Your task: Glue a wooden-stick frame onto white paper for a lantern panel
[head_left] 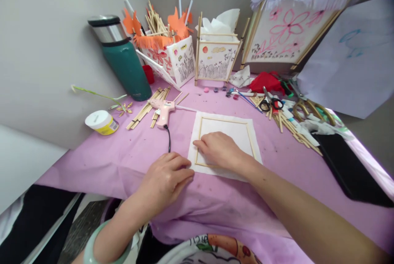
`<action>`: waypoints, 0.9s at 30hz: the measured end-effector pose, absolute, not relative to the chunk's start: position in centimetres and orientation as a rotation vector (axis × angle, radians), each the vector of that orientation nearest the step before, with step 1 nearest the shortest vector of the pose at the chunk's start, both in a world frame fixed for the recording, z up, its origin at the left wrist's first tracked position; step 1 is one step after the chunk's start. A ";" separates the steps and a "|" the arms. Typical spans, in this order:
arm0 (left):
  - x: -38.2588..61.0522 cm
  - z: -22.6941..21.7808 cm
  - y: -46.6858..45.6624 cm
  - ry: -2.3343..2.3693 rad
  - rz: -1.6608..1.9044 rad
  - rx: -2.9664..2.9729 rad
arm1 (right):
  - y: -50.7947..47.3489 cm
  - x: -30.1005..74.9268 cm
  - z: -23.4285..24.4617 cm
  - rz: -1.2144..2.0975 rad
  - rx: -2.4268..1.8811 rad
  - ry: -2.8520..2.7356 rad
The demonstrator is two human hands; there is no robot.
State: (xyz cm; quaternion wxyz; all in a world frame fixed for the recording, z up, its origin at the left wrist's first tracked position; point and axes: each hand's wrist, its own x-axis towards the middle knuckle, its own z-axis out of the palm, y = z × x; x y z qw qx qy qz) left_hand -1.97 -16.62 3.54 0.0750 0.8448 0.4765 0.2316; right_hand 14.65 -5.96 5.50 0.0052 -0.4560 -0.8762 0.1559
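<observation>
A white paper sheet (237,130) lies on the purple table cover (123,161) with a square frame of thin wooden sticks (250,139) laid on it. My right hand (220,149) rests palm down on the sheet's near left part, fingers stretched flat and pressing at the frame's left stick. My left hand (168,178) lies on the cover just left of the sheet's near corner, fingers curled and together, their tips touching the paper's edge. Neither hand lifts anything.
A pink glue gun (164,110) with a black cord lies behind the sheet, beside loose wooden sticks (146,110). A green flask (124,61) and a glue tub (102,121) stand left. Paper lanterns (215,57) line the back. Scissors (271,102), brushes and sticks lie right.
</observation>
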 end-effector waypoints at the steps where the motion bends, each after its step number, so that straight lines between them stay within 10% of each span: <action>1: -2.1 3.8 -16.5 1.417 0.713 2.509 | -5.7 15.4 5.6 0.534 -1.418 -2.704; 27: -1.2 3.8 -8.3 1.518 0.420 2.616 | -6.3 27.9 0.7 0.046 -1.597 -2.223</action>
